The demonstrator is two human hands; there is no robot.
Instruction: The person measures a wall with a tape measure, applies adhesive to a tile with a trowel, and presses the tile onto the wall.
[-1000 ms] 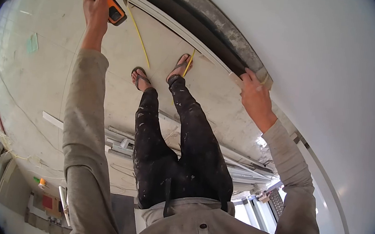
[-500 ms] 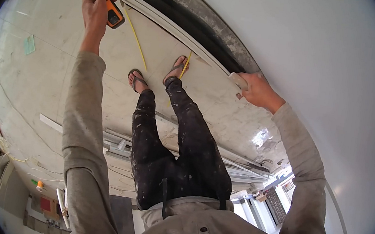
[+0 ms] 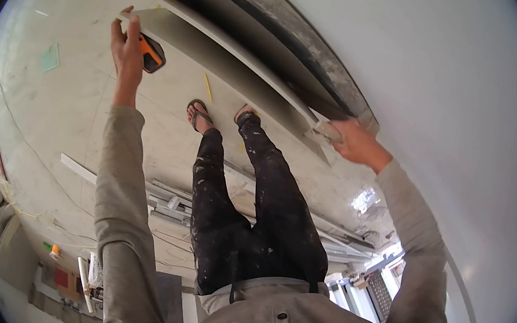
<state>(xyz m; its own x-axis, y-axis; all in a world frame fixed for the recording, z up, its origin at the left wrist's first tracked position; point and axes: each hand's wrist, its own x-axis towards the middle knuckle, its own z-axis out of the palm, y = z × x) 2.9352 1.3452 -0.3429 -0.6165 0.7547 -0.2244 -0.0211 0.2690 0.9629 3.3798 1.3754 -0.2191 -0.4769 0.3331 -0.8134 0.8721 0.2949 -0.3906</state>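
Note:
My left hand (image 3: 127, 58) is closed at the far left corner of a thin grey panel (image 3: 218, 66), fingertips over its edge. An orange and black tape measure (image 3: 151, 54) sits against the inner side of that hand. A second thin panel (image 3: 234, 45) stands behind the first, with a gap between them at the left that narrows to the right. My right hand (image 3: 359, 143) is closed around a pale block-shaped piece (image 3: 327, 131) at the panels' right end. Part of a yellow tape strip (image 3: 208, 87) shows below the front panel.
A dark recess with a grey stone-like edge (image 3: 295, 24) lies behind the panels, beside a large white surface (image 3: 457, 121). My sandalled feet (image 3: 199, 115) stand on a dusty floor. Behind my legs lie metal profiles (image 3: 169, 205); a cable (image 3: 34, 150) runs at left.
Both hands have come toward me, the left more than the right. The stacked panels have parted and tilted, showing their faces. The tape measure has moved along with the left hand.

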